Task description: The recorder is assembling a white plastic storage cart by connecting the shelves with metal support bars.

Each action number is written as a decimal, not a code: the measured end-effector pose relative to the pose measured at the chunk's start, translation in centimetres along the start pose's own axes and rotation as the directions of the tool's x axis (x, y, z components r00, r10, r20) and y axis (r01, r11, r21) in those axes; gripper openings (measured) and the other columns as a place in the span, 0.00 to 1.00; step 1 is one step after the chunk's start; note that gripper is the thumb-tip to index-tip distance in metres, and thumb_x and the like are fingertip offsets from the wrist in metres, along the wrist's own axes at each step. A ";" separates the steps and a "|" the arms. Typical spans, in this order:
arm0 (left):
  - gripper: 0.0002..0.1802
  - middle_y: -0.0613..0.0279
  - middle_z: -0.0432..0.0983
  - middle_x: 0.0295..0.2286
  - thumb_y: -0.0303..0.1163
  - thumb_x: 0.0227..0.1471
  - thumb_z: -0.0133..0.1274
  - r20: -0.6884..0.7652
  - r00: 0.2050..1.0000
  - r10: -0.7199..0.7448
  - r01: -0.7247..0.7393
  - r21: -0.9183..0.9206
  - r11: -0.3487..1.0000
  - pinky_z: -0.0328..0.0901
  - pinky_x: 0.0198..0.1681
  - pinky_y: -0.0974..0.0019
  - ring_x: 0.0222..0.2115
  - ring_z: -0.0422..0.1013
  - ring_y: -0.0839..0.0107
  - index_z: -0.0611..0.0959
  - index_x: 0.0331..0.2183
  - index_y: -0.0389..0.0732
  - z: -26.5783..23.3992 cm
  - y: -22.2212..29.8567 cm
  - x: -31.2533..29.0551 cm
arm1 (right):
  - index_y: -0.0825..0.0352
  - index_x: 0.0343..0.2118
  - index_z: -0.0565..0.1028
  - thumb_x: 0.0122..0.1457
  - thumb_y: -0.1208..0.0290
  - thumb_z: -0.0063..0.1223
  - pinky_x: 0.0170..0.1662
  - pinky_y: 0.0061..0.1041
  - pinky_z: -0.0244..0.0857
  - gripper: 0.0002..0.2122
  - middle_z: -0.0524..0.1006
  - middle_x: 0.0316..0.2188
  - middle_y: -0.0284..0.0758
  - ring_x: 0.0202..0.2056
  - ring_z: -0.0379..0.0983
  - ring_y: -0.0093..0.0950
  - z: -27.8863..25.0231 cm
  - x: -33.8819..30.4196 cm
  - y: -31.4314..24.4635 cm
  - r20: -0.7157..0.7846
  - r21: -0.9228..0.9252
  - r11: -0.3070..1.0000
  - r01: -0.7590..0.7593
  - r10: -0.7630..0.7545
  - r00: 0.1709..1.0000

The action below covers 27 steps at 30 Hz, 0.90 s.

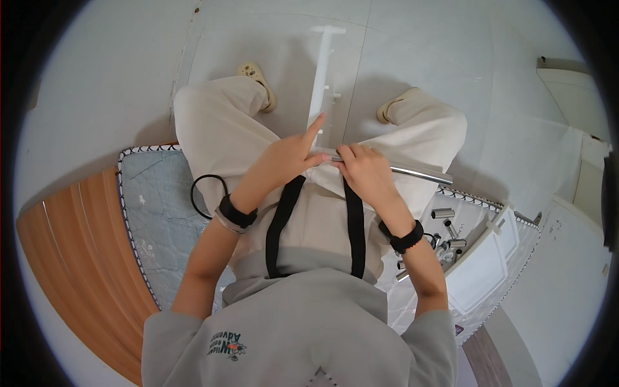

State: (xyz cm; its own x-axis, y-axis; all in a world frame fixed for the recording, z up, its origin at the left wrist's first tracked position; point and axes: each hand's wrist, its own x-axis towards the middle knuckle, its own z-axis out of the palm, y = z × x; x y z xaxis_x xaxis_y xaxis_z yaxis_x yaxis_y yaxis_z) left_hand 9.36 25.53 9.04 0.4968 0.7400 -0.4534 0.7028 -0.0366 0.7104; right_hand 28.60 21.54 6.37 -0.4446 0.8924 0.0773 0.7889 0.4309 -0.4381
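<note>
Here you are, right hand [367, 171] wrapped around the metal tube [422, 173], which runs out to its right across your thigh. Your left hand [280, 162] meets it at the near end: thumb by the tube, index finger stretched forward alongside the white bar [319, 84]. Whether its tucked fingers grip anything, I can't tell.

That bar reaches away ahead of both hands, small pegs along its side and a crosspiece at the far end. This looks like the lining-up step, tube end against bar; whether they're joined is hidden. The next move seems to call for a steady right grip and a squared-up tube.

Now the edges! The tube's free end sticks out right of your right hand, near the patterned mat edge, so a wide swing that way risks the metal fittings [454, 243] and white panel [483, 264] beside your right forearm. Better room lies ahead, over the pale floor [412, 39] between your feet.
</note>
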 end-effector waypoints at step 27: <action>0.13 0.60 0.64 0.23 0.26 0.40 0.52 -0.098 0.892 0.441 -0.318 0.557 0.767 0.62 0.24 0.65 0.24 0.66 0.65 0.73 0.34 0.41 3.0 2.0 -3.1 | 0.64 0.21 0.65 0.40 0.76 0.54 0.20 0.24 0.62 0.07 0.67 0.16 0.31 0.17 0.68 0.26 0.0 -3.3 -3.0 -0.046 -0.093 0.992 -0.085 0.081 0.996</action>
State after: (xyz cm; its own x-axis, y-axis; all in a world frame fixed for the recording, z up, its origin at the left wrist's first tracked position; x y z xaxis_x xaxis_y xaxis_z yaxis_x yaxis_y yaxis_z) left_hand 10.72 21.22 10.23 0.7033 0.7099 -0.0385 0.6648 -0.6374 0.3895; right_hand 27.68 17.29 7.47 -0.3592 0.9296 0.0821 0.8601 0.3639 -0.3576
